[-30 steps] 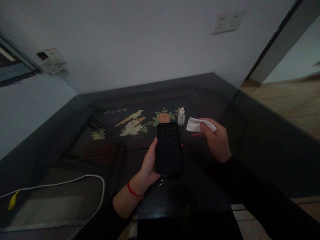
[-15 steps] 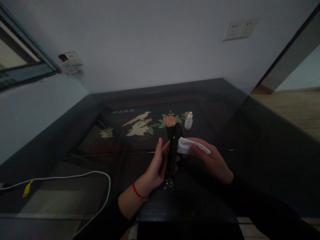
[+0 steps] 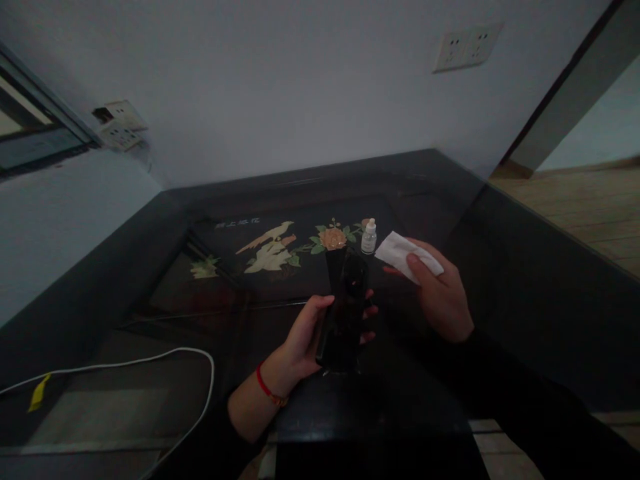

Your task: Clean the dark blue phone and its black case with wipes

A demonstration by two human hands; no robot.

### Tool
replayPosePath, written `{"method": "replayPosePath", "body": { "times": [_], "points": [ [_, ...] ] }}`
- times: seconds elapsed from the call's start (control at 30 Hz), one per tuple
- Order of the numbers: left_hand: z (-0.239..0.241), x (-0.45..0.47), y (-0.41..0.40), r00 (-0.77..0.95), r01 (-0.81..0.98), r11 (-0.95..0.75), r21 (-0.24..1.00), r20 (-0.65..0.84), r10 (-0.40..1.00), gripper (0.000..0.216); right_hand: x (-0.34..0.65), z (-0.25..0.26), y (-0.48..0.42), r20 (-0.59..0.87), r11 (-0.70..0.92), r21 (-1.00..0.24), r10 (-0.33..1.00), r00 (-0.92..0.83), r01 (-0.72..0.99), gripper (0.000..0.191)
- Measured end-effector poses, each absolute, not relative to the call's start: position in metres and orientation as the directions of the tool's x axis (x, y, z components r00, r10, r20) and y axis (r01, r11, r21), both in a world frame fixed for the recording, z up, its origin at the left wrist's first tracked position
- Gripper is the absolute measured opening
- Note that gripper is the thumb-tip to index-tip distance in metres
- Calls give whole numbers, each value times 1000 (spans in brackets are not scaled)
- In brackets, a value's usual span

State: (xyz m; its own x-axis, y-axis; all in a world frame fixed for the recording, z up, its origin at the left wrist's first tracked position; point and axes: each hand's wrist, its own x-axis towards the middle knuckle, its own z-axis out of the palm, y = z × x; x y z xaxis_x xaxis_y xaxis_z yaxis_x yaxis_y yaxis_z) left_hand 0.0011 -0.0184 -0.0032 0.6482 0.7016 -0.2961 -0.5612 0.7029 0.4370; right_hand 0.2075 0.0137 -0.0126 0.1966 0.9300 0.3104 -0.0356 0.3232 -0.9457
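Note:
My left hand (image 3: 306, 333) is wrapped round a black phone (image 3: 344, 307), holding it above the dark table with its far end tilted up. A red cord circles that wrist. To the right of the phone, my right hand (image 3: 437, 293) pinches a folded white wipe (image 3: 404, 250) between thumb and fingers, a short gap away from the phone. A small clear dropper bottle (image 3: 369, 237) with a white cap stands upright on the table just beyond the phone.
The dark glass-topped table (image 3: 525, 280) has a painted panel of birds and flowers (image 3: 280, 243) under the glass. A white cable (image 3: 150, 363) with a yellow tag loops at the left. White walls with sockets (image 3: 463, 47) close the back; wooden floor lies right.
Half a second ago the wipe was pressed against the edge-on phone. Now my right hand has drawn the wipe back to the right, and my left hand has turned the phone flatter.

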Motion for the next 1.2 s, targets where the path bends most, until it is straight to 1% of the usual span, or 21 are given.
{"method": "replayPosePath", "body": {
  "times": [0.03, 0.1, 0.13, 0.2, 0.27, 0.3, 0.37, 0.5, 0.53, 0.63, 0.7, 0.8, 0.87, 0.93, 1.03, 1.1, 1.2],
  "points": [
    [-4, 3, -19, 656, -556, 714, 426, -302, 692, 43, 209, -14, 16, 328, 338, -941, 920, 213, -10, 26],
    [-5, 6, -20, 663, -529, 742, 412, -345, 664, 43, 209, -15, 16, 417, 400, -907, 896, 155, 132, 28],
    [-7, 8, -20, 665, -512, 756, 407, -370, 649, 45, 207, -14, 14, 481, 454, -862, 873, 81, 227, 30],
    [-10, 11, -20, 661, -475, 787, 393, -431, 614, 49, 200, -13, 9, 606, 607, -703, 784, -135, 370, 35],
    [-12, 14, -20, 641, -442, 812, 381, -499, 583, 56, 194, -11, 3, 668, 744, -538, 663, -337, 396, 40],
    [-13, 15, -20, 625, -437, 815, 380, -523, 579, 59, 191, -11, 1, 681, 784, -484, 617, -395, 389, 42],
    [-13, 17, -20, 610, -433, 815, 385, -540, 580, 63, 190, -12, 0, 692, 805, -435, 586, -421, 404, 43],
    [-10, 16, -20, 638, -410, 813, 414, -507, 580, 64, 196, -14, 4, 722, 749, -433, 621, -304, 501, 44],
    [-10, 16, -20, 638, -410, 814, 412, -508, 579, 63, 197, -14, 4, 724, 751, -426, 618, -308, 504, 44],
    [-12, 15, -20, 615, -415, 822, 390, -545, 569, 63, 195, -13, 2, 718, 815, -373, 556, -419, 442, 43],
    [-13, 15, -19, 595, -415, 818, 397, -562, 575, 63, 194, -12, 2, 712, 837, -357, 531, -459, 415, 42],
    [-9, 16, -19, 588, -424, 807, 412, -553, 591, 63, 195, -13, 4, 711, 788, -395, 587, -386, 472, 43],
    [-6, 17, -19, 591, -434, 807, 401, -549, 591, 62, 197, -14, 5, 710, 763, -419, 613, -347, 492, 44],
    [-5, 18, -20, 583, -438, 809, 391, -562, 587, 62, 196, -14, 4, 708, 787, -406, 592, -385, 465, 44],
    [-4, 19, -20, 546, -437, 805, 401, -593, 592, 61, 195, -14, 4, 707, 824, -350, 545, -451, 446, 43],
    [-3, 20, -20, 535, -446, 791, 418, -584, 611, 61, 195, -14, 5, 708, 790, -357, 577, -407, 499, 43],
    [-2, 20, -20, 554, -459, 782, 421, -552, 623, 61, 197, -14, 6, 704, 729, -407, 634, -320, 550, 44]
  ]
}}
